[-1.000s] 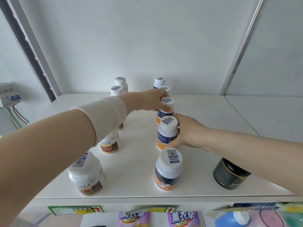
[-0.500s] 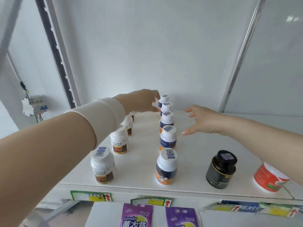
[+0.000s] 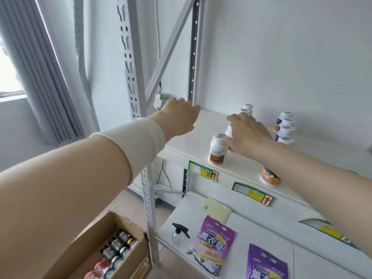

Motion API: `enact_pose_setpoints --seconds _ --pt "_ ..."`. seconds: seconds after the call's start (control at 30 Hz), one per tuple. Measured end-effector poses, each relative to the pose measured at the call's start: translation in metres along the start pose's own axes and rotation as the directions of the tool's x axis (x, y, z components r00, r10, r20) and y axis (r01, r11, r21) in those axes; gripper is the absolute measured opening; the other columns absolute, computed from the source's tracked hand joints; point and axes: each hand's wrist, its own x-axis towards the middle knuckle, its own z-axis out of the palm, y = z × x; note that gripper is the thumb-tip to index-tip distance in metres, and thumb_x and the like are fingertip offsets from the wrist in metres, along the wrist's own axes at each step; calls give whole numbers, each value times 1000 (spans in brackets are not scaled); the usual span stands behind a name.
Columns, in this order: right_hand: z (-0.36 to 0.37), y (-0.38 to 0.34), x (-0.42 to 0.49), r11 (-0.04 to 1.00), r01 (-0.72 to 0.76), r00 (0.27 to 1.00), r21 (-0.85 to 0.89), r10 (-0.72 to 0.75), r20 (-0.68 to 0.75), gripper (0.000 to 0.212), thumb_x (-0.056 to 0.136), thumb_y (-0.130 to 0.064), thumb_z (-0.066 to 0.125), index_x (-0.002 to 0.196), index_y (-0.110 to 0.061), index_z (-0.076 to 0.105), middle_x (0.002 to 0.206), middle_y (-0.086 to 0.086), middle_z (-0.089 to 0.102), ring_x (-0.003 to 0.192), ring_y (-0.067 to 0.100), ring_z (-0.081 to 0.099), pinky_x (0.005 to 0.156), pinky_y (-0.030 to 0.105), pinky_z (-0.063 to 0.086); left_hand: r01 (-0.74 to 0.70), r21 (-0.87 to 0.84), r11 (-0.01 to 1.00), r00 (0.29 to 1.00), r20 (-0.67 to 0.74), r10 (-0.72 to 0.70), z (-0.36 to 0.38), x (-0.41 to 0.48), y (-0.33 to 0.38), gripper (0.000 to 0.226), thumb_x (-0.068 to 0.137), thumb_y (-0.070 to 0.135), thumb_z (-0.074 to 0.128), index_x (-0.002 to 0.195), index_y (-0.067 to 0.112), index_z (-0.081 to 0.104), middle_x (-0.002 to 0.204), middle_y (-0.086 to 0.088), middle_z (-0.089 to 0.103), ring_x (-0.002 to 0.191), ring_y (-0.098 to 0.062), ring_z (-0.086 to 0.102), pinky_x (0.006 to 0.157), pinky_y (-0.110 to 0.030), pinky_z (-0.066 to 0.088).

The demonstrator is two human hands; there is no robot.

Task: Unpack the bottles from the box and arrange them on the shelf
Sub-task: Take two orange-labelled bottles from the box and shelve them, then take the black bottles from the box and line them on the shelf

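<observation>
Both hands have swung left off the orange-labelled row: the right hand (image 3: 248, 133) now spreads, fingers straight, over the white plastic bottles with brown labels (image 3: 218, 150), likely squaring that line on the white shelf (image 3: 191, 141). The left hand (image 3: 177, 115) hangs relaxed, empty. The brown cardboard box (image 3: 80, 242) below still holds bottles.

Bottles (image 3: 218, 151) stand on the upper shelf (image 3: 209, 121), pouches (image 3: 214, 250) lie on the shelf below (image 3: 261, 228), the box (image 3: 80, 246) sits lower left.
</observation>
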Motion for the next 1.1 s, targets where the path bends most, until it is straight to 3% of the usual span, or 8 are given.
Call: enact_pose_setpoints --seconds 0.17,0.33,0.5,0.67,0.83,0.97,1.03,1.1 --pt "33 -105 13 972 236 971 -24 -234 55 51 94 -32 46 138 -8 34 141 15 37 130 31 35 104 40 32 159 -2 987 977 147 -157 58 -75 -64 37 96 23 44 131 9 42 128 -11 52 117 -29 51 92 -34 40" --pt "87 -216 38 893 450 887 -18 -444 123 46 95 -28 45 135 -7 36 138 14 40 129 31 36 106 40 33 294 -18 956 909 316 -274 143 -142 -132 36 96 22 44 130 10 44 127 -10 52 116 -28 52 92 -34 40" --pt "172 -310 46 812 584 787 -8 -563 252 47 95 -28 42 137 -9 35 139 12 39 131 29 35 108 39 30 397 -46 917 828 449 -336 239 -209 -173 34 96 23 43 127 9 45 126 -10 54 116 -28 53 91 -35 42" --pt "269 -354 48 746 665 684 -26 -595 422 45 94 -26 43 136 -10 35 138 12 42 130 28 37 109 40 29 461 -90 883 730 605 -320 333 -259 -171 34 97 23 44 128 10 45 127 -9 54 117 -26 53 90 -33 43" --pt "361 -369 60 698 716 565 33 -606 560 43 93 -29 46 131 -10 40 136 12 45 129 28 38 108 39 31 606 -181 774 582 765 -277 420 -277 -144 34 96 22 44 128 10 45 126 -10 55 114 -28 55 89 -35 44" --pt "437 -372 68 649 751 418 123 -612 671 42 94 -30 45 131 -10 40 133 12 47 125 27 40 105 36 34 745 -223 629 425 885 -190 485 -285 -107 38 95 28 48 128 10 45 125 -11 55 115 -30 53 90 -38 43" --pt "476 -370 69 622 767 331 159 -594 733 44 95 -32 44 132 -9 39 133 12 46 125 28 40 104 35 34 824 -205 528 325 935 -144 519 -289 -86 40 95 30 47 131 11 43 128 -11 53 117 -31 51 93 -39 41" --pt "511 -367 67 581 792 247 190 -588 770 46 94 -31 45 133 -8 38 133 12 46 125 28 39 105 35 33 919 -164 358 212 972 -100 547 -293 -63 41 96 33 46 131 11 42 127 -11 54 116 -30 52 90 -38 42"
